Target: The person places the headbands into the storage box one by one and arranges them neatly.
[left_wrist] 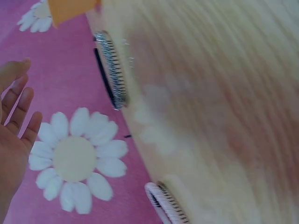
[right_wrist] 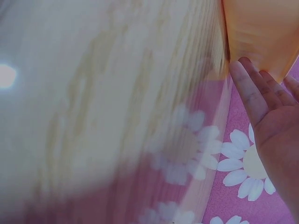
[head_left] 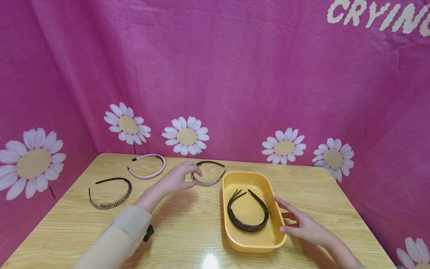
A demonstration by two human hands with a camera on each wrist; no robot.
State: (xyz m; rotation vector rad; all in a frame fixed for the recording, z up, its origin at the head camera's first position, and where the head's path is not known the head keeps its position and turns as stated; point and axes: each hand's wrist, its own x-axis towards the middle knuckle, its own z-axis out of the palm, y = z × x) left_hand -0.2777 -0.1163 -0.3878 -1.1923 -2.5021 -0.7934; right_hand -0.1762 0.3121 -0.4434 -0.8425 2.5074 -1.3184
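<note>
My left hand (head_left: 178, 178) hovers near a silver glittery headband (head_left: 206, 183) at the back middle of the table, its thumb and fingers apart. In the left wrist view that hand (left_wrist: 16, 126) is relaxed, with nothing in its grasp and a gap between it and the silver headband. My right hand (head_left: 304, 226) touches the right side of a yellow-orange plastic tub (head_left: 230, 239). Its fairly straight fingers (right_wrist: 250, 88) rest against the tub's outer wall in the right wrist view. Inside the tub lie dark toothed headbands (head_left: 248, 226), overlapping one another.
A pink headband (head_left: 147, 176) lies at the back left of the wooden table (head_left: 188, 231). Nearer on the left is a brownish glittery headband (head_left: 112, 204) with teeth. A pink cloth (head_left: 228, 82) with daisies hangs behind and around the table.
</note>
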